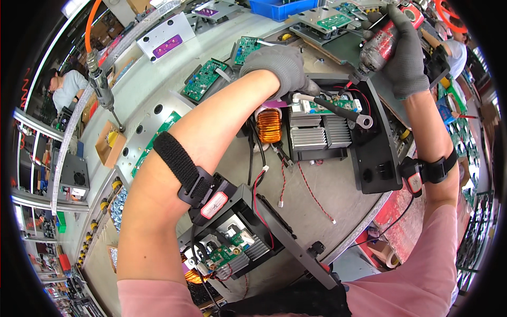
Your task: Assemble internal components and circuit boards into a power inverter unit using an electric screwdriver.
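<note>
My right hand (405,66), in a grey knit glove, is wrapped round a worn red and grey power driver (376,50). The driver's bit points down at the far end of a black metal housing (377,153). Inside that housing are silver heatsinks (309,138) and a green circuit board (332,105). Also gloved, my left hand (282,66) is bent over the housing's far left corner, fingers curled and partly hidden; what they pinch does not show. Close to its fingertips lies a thick black cable with a ring terminal (364,121). A copper-wound coil (269,126) sits left of the heatsinks.
A second open housing (296,248) with board and coil stands nearest me. Green circuit boards (205,79) and metal plates (166,39) lie left and far. A hanging screwdriver (101,87) is over a small cardboard box (110,143). A blue bin (282,8) stands at the back; other people are beyond.
</note>
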`<state>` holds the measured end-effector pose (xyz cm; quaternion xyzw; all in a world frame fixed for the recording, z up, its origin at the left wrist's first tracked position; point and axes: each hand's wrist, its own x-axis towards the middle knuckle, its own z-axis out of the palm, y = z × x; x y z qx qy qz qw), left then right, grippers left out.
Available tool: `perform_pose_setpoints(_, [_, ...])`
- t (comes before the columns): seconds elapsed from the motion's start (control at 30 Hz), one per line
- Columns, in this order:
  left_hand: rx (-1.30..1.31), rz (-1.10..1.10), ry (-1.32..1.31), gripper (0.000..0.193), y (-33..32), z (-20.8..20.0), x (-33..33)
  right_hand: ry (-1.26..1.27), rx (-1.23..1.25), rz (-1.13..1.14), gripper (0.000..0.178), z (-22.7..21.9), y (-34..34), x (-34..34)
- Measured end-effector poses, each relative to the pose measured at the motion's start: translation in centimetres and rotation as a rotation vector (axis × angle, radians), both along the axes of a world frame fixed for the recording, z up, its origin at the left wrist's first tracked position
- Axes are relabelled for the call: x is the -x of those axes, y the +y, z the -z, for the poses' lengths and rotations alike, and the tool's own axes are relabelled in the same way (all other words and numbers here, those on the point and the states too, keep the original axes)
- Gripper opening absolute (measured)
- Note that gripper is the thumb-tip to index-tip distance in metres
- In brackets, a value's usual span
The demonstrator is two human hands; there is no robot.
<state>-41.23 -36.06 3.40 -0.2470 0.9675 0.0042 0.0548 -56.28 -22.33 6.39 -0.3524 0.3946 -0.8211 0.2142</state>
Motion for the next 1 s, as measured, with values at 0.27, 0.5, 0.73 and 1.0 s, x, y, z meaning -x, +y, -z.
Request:
perform_pose_setpoints(0.27, [-0.123, -0.029, -0.028, 0.062, -0.3, -0.1, -0.1, 0.012, -0.087, -0.041, 0.026, 0.8, 0.3, 1.8])
perform_pose_setpoints(0.5, [-0.073, 0.026, 0.055, 0.058, -0.5, 0.6, -0.4, -0.096, -0.113, 0.032, 0.031, 1.8, 0.8, 1.8])
perform_pose_setpoints(0.73, [-0.090, 0.034, -0.014, 0.057, -0.5, 0.5, -0.5, -0.138, -0.064, 0.083, 0.027, 1.5, 1.3, -0.5])
perform_pose_setpoints(1.0, [-0.151, 0.106, 0.094, 0.059, -0.7, 0.6, -1.2, 0.310, 0.219, -0.068, 0.035, 1.6, 4.3, -5.7])
